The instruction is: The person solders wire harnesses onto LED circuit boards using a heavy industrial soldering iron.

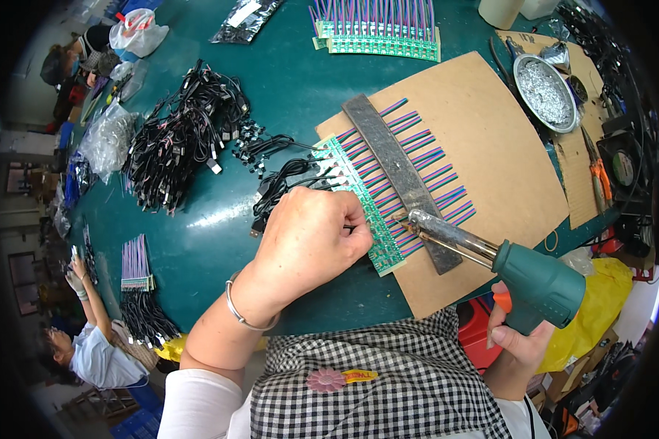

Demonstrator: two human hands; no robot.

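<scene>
My right hand (521, 342) is wrapped round the grip of a green soldering gun (540, 284) with an orange trigger. The gun's metal nozzle reaches left over the wires, its tip close to a green circuit board strip (385, 247). Fingers pinched together, my left hand (306, 233) is at the board's left edge, on what seems to be a black cable whose end my fingers hide. Several black cables (289, 175) meet that same edge further up. Thin multicoloured wires (436, 157) run out from the other side, under a dark flat bar (395, 172) lying across them.
Brown cardboard (483, 110) lies under the board. Black USB cables (187, 135) are heaped at left; finished-looking wired boards lie at the top (384, 47) and lower left (138, 282). A silver bowl (545, 94) and orange-handled pliers (600, 183) are at right. Another person (99, 355) works at far left.
</scene>
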